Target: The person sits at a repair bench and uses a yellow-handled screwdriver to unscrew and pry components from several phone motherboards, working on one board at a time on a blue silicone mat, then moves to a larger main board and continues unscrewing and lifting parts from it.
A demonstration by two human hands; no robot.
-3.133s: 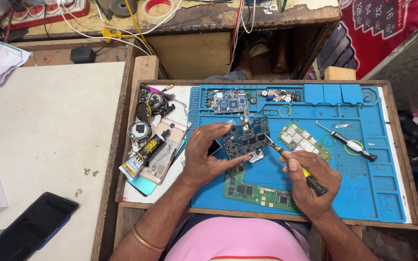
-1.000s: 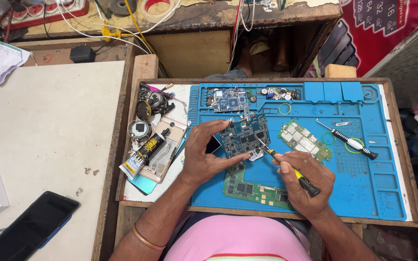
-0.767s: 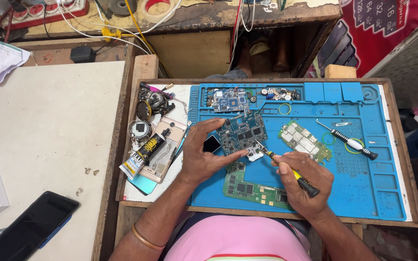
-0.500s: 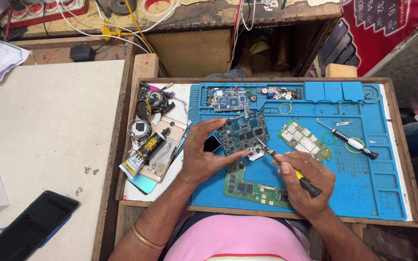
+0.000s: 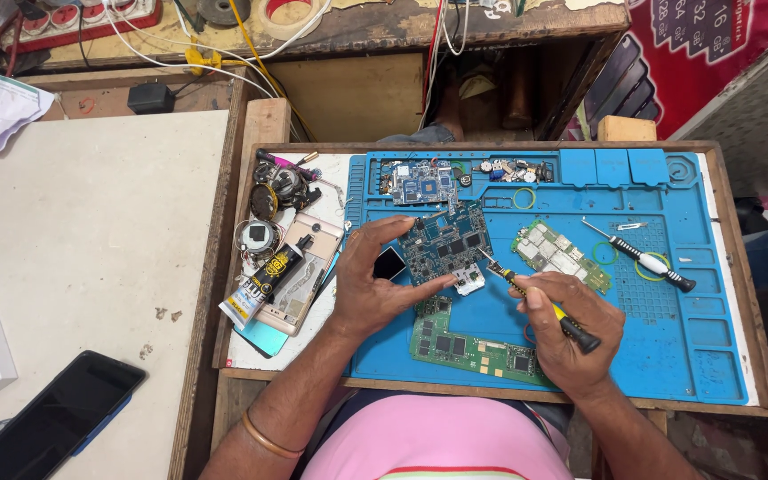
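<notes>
The left hand (image 5: 371, 289) pinches a dark blue rectangular circuit board (image 5: 444, 242) by its edges, thumb at the lower side and fingers curled over the 10 o'clock corner, holding it tilted just above the blue silicone work mat (image 5: 668, 356). The right hand (image 5: 571, 333) is closed around a slim black-and-yellow screwdriver (image 5: 535, 298), whose tip points toward 10 o'clock and meets the small white-and-silver part (image 5: 468, 280) at the board's lower edge.

As far as the work shows, the board is already out of its casing: a rose-gold phone shell (image 5: 304, 280) lies open at 9 o'clock of the mat, under a black-and-yellow glue tube (image 5: 260, 284). Whether the white part is coming off or going on cannot be told.

A green circuit board (image 5: 473, 347) lies flat on the mat at 6 o'clock of the held board, another green board (image 5: 557, 253) at 3 o'clock. The mat's moulded compartments along its 12 o'clock edge hold a smaller blue board (image 5: 421, 185) and a scatter of tiny metal parts (image 5: 513, 169); the right-hand compartments look bare. A second black-and-white screwdriver (image 5: 642, 258) rests farther right. The mat sits in a wooden tray (image 5: 748, 293).
</notes>
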